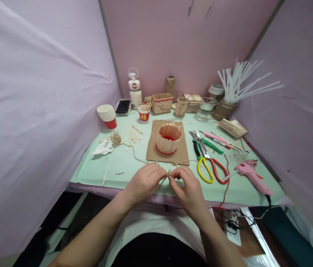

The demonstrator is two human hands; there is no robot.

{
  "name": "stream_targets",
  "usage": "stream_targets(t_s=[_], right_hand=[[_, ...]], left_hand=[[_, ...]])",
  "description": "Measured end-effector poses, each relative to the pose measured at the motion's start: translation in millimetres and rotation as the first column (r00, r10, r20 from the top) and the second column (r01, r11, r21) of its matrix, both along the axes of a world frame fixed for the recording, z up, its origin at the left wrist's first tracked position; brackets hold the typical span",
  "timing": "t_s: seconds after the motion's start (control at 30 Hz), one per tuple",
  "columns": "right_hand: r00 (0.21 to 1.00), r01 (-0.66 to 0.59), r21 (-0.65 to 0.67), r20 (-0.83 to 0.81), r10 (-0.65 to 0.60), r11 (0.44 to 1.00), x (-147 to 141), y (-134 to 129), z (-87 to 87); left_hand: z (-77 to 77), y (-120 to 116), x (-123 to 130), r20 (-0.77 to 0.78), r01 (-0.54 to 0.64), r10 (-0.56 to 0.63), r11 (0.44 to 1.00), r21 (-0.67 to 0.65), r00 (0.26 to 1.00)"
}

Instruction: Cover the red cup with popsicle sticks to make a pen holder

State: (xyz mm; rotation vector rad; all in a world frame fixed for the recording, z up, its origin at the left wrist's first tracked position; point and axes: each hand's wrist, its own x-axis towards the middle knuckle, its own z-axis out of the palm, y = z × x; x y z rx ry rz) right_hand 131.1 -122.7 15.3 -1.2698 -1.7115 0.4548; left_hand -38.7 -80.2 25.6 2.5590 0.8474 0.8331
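Observation:
Near the table's front edge, my left hand (148, 181) and my right hand (186, 185) meet, both with fingers pinched on a short piece of brown twine (164, 180). The twine appears twisted or looped between the fingertips; its exact shape is too small to tell. Just beyond my hands, a round basket of upright wooden sticks (169, 139) with a red base stands on a sheet of brown cardboard (152, 148). A strand of twine runs from a tangled twine bundle (116, 138) on the left toward my hands.
On the right lie pruning shears (196, 146), scissors (206, 157) with yellow and red handles, and a pink glue gun (252, 176). Paper cups (106, 115), a white bottle (135, 94), a rectangular stick basket (162, 104) and a glass of water (205, 110) line the back.

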Motion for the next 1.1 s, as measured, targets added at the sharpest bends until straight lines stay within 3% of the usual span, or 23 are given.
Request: stream_targets(t_s=[0.2, 0.4, 0.47, 0.57, 0.67, 0.8, 1.1], right_hand=[[0.953, -0.012, -0.18, -0.299, -0.043, 0.984, -7, 0, -1.6], [0.811, -0.024, -0.351, -0.555, -0.188, 0.936, -6, 3, -9.3], [0.84, 0.038, -0.291, -0.509, -0.188, 0.956, -5, 1, -7.5], [0.952, 0.14, -0.017, -0.273, -0.139, 0.99, -6, -4, -0.7], [0.997, 0.073, 0.147, -0.03, -0.069, 0.986, -6, -6, 3.9], [0.997, -0.014, 0.107, 0.073, 0.007, 0.994, -3, -4, 2.3], [0.991, -0.133, -0.063, 0.02, 0.135, 0.989, 1, -2, 3.2]], left_hand=[[-9.4, 0, 7, 0.174, -0.036, 0.008, 0.987, 0.158, 0.985], [-18.4, -1, 10, 0.361, -0.095, 0.018, 0.976, 0.198, 0.932], [-20.6, -1, 9, 0.369, -0.119, 0.043, 0.975, 0.186, 0.929], [-20.1, 0, 7, 0.32, -0.125, 0.052, 0.969, 0.211, 0.946], [-16.9, 3, 6, 0.262, -0.096, 0.021, 0.956, 0.276, 0.965], [-16.4, 7, 6, 0.198, -0.041, -0.028, 0.941, 0.335, 0.98], [-24.3, 10, 2, 0.192, 0.043, -0.109, 0.947, 0.318, 0.975]])
